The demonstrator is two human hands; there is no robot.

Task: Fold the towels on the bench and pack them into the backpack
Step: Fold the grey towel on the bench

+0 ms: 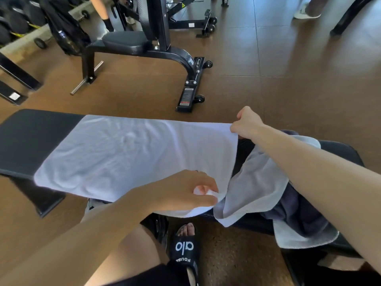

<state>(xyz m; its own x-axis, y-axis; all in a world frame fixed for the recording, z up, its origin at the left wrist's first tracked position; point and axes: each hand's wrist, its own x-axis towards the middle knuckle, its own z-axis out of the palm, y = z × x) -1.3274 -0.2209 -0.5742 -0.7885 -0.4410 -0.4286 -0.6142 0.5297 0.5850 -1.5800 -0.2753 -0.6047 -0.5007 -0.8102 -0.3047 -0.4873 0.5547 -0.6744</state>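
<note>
Across the middle of the padded black surface [31, 139] lies a white towel [127, 153], spread out mostly flat with some wrinkles, its near edge hanging a bit over the near side. The person's left hand [185, 190] is at the towel's near right corner, fingers [203, 189] curled in and pinching a bunched bit of the fabric. The right hand [246, 122] is at the far right corner, closed tight on that corner and lifting it slightly off the surface, so the right edge of the towel is stretched between the two hands.

Just right of that, partly under the right forearm, there's a second pale grey towel [253, 182] lying crumpled and draped over the near edge of the surface, with a dark navy cloth [296, 209] tangled up in it. The white towel's near right corner touches or overlaps the grey one, hard to say which.

Down near the bottom, a foot in a black slide sandal [184, 250] with white lettering sits on the brown floor [288, 79]. Further back there's a black weight bench machine [144, 44] on wheels, and a rack of dumbbells [14, 19] at the far left. A black bag [61, 29] hangs by the far-left bench, can't tell if it's the backpack. Someone else's legs show at the far edge.
</note>
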